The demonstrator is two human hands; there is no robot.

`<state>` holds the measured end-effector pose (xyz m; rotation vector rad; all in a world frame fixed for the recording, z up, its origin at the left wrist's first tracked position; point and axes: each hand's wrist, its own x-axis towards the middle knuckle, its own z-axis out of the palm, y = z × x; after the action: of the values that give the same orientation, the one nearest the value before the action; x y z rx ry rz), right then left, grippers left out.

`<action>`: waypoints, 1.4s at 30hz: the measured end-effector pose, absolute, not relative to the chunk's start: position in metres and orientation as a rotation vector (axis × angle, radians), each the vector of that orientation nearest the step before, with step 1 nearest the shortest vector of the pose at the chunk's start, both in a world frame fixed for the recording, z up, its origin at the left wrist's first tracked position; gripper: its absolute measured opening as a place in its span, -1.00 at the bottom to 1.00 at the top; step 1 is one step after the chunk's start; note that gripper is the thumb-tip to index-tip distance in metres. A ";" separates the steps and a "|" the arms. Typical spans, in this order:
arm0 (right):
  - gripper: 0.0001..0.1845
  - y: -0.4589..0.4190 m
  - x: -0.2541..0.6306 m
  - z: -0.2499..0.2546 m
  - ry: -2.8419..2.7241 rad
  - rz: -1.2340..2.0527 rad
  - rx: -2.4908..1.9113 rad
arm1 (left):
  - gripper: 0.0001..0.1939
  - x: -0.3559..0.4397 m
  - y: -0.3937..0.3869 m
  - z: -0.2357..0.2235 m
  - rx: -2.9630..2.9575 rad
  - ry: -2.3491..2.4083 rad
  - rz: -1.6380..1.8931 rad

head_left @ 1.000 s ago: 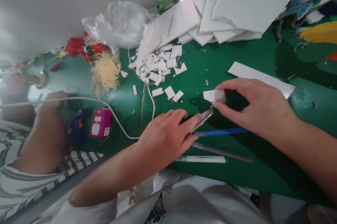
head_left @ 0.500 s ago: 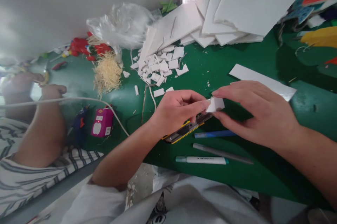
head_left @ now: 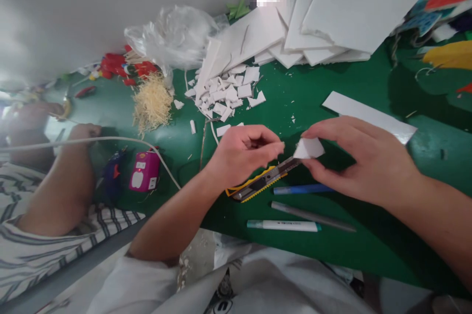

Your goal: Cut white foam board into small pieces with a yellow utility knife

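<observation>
Between the thumb and fingertips of my right hand (head_left: 363, 159) is a small angular piece of white foam board (head_left: 309, 148). My left hand (head_left: 249, 154) is just left of it, fingers curled and thumb close to the index fingertip; nothing shows in them. Beneath the hands lies a yellow and black utility knife (head_left: 254, 185) with its blade out toward the right. Nearer to me are a blue pen (head_left: 300, 189), partly under my right hand, a grey stick (head_left: 313, 216) and a white marker with teal ends (head_left: 283, 225).
Foam scraps (head_left: 224, 93) are heaped beyond my left hand, with large foam sheets (head_left: 339, 9) behind. A white strip (head_left: 368, 115) lies beyond my right hand. At left are straw-like shreds (head_left: 153, 105), a magenta box (head_left: 145, 171), a white cable (head_left: 110, 139) and another person's arm (head_left: 62, 186).
My left fingers have come away from the foam piece and moved slightly left. My right hand keeps the piece, now turned and slightly further right.
</observation>
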<state>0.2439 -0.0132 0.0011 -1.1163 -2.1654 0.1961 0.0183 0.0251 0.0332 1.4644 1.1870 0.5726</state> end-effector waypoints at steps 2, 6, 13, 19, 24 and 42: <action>-0.83 -0.013 0.244 0.002 -2.142 0.181 -1.254 | -0.80 0.005 0.038 0.029 1.627 1.329 0.657; -0.85 -0.011 0.246 -0.001 -2.120 0.141 -1.415 | -0.83 -0.030 0.074 0.017 2.008 1.751 0.994; -0.77 -0.004 0.251 -0.014 -2.151 0.161 -1.425 | -0.83 -0.041 0.077 0.019 2.456 1.889 0.758; -0.75 -0.005 0.248 -0.016 -2.173 0.082 -1.450 | -0.77 -0.034 0.070 0.041 2.268 2.200 0.472; -0.73 -0.006 0.247 -0.017 -2.200 0.032 -1.477 | -0.87 -0.016 0.038 0.050 2.211 1.860 0.059; -0.73 -0.008 0.251 -0.018 -2.213 0.136 -1.576 | -0.66 0.004 -0.002 0.047 2.407 1.399 -0.223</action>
<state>0.2510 -0.0078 -0.0180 -1.5763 -2.2135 0.1359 0.0044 -0.0019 0.0467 2.4073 1.3993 -0.2226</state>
